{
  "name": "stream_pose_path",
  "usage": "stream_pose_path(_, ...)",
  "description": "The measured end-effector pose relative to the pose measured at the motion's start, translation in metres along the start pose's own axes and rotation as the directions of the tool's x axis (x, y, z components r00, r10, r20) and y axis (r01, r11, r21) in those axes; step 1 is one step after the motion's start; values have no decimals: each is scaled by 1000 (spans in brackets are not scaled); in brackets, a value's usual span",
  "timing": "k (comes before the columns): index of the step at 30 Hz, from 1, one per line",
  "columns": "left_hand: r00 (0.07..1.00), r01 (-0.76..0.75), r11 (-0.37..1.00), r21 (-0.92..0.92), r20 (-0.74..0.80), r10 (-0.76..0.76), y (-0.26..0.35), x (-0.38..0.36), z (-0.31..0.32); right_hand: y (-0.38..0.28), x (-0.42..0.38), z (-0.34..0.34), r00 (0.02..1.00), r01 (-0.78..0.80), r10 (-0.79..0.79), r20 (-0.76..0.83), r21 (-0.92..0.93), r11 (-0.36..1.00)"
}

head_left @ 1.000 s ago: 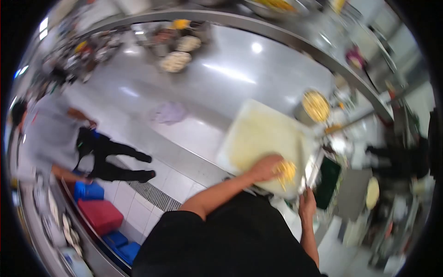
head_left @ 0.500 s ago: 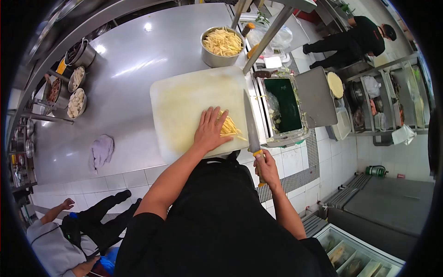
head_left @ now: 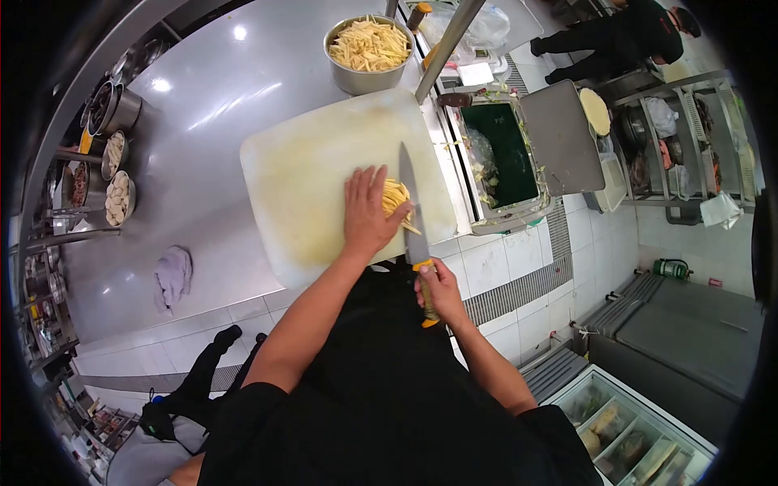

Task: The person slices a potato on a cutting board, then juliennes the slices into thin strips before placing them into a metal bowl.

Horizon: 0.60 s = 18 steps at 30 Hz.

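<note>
My left hand (head_left: 373,212) lies on the white cutting board (head_left: 300,194), fingers stretched out, its edge and thumb against a small pile of pale yellow strips (head_left: 395,198) that look like cut potato. Wrapped round the yellow handle of a kitchen knife (head_left: 410,198) is my right hand (head_left: 438,292). The long blade points away from me over the board, alongside the strips and close to my left thumb. Behind the board stands a steel pot (head_left: 366,79) heaped with similar strips.
Right of the board is a green-lined bin (head_left: 496,166) with scraps. A purple cloth (head_left: 173,278) and bowls (head_left: 120,198) of ingredients sit on the steel table (head_left: 203,174) to the left. Two people are nearby, one at far right (head_left: 620,40), one at lower left (head_left: 203,381).
The knife has swung left, from beside the board's right edge to right against the strips. My left hand stays at the pile, its thumb now near the blade. The whole view has shifted slightly.
</note>
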<state>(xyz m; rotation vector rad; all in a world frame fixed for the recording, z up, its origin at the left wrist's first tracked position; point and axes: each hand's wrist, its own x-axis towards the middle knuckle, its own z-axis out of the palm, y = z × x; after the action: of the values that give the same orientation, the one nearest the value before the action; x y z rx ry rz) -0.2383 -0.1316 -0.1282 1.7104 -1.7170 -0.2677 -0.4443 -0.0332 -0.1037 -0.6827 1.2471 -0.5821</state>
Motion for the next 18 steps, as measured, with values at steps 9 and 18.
stream_pose_path(9,937,268,878,-396,-104,-333,22,14,13,-35,16,52,999,25,-19,45,-141,990)
stream_pose_path(18,878,52,909,-414,-415,-240,26,181,-36,-181,68,75,931,362,-346,112,-389,847)
